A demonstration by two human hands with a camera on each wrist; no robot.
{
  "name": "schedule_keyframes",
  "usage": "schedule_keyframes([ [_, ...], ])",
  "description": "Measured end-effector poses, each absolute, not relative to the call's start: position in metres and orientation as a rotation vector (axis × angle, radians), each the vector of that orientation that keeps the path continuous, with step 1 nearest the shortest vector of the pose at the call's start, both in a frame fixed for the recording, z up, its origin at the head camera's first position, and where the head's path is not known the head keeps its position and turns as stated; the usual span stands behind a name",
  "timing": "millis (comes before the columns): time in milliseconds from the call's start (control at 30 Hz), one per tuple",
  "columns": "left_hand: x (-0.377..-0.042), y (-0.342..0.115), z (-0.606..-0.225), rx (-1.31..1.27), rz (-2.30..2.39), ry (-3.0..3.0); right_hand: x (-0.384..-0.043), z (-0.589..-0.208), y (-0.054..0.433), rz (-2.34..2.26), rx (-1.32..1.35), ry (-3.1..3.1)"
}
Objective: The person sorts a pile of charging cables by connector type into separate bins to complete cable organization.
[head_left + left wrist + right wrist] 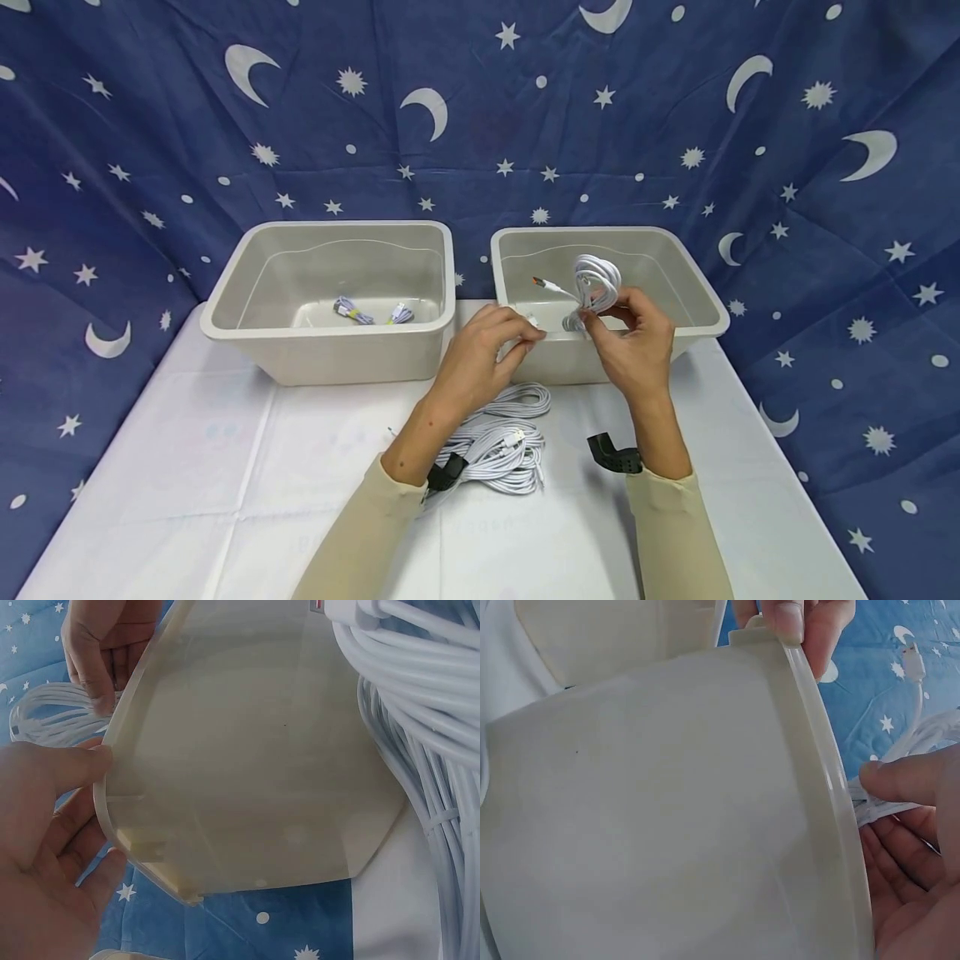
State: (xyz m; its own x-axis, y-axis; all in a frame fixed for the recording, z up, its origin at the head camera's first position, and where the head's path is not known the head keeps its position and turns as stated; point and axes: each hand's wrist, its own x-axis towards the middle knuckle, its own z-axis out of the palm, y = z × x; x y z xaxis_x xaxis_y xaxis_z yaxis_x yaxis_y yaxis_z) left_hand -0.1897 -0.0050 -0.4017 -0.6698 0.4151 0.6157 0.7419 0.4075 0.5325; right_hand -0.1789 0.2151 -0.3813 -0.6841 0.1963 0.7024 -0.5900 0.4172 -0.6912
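Observation:
Over the right-hand bin [701, 321], my right hand [633, 333] pinches a coiled white cable [597, 279] between thumb and fingers. One plug [551, 285] of that cable sticks out to the left, with an orange tip. In the right wrist view the same cable [937, 731] shows past the rim, a USB-type plug [913, 661] standing up from it. My left hand [483, 358] grips the near left part of that bin's rim, thumb on the near side and fingers behind. Greyish coils [573, 322] show low in the bin under the held cable.
A second beige bin [330, 354] stands to the left, with two small bundled cables [352, 312] inside. Several coiled white cables [506, 454] lie piled on the white-covered table [180, 492], partly behind my left forearm. A blue star-and-moon cloth [480, 100] hangs behind.

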Motion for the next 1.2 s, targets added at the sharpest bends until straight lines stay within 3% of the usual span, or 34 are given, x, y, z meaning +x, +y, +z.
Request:
schedule_keyframes([
  [667,-0.19,-0.005,-0.402,-0.991,-1.145,-2.281,-0.178,-0.382,0.228,1.198,0.384,-2.067],
  [1200,-0.19,-0.005,-0.402,-0.998,-1.156,-2.273,-0.156,-0.362,0.223,1.079,0.826,-2.365],
])
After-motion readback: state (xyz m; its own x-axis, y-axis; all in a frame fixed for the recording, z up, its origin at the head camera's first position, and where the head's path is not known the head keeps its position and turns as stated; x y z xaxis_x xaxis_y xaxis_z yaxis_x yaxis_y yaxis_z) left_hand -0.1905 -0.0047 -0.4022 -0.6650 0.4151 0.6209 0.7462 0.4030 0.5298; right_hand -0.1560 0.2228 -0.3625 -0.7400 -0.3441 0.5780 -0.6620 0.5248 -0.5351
